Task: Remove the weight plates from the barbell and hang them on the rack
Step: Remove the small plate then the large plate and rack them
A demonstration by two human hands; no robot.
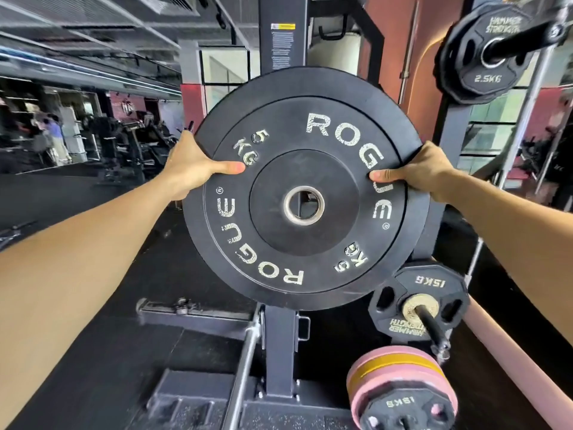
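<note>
Both your hands grip one black Rogue 5 kg bumper plate (305,189) by its rim: your left hand (189,166) on the left edge, thumb lying across the front face near the "5 KG" mark, and your right hand (421,172) on the right edge, thumb on the face near the letters "ROGUE". The other fingers of each hand go behind the plate and you cannot see them. You hold the plate upright in the air, face toward you, in front of the dark upright post of the rack (280,32). Through the steel-ringed centre hole (304,205) only background shows.

Low on the right, a black 15 kg Hammer Strength plate (418,302) hangs on a storage peg (434,330), just beside the lower right edge of your plate. Below it sit pink plates (400,370) with another black 15 kg plate (403,411) in front. At the top right, a 2.5 kg plate (483,57) hangs on a high peg. A barbell shaft (245,364) lies on the black floor near the rack base.
</note>
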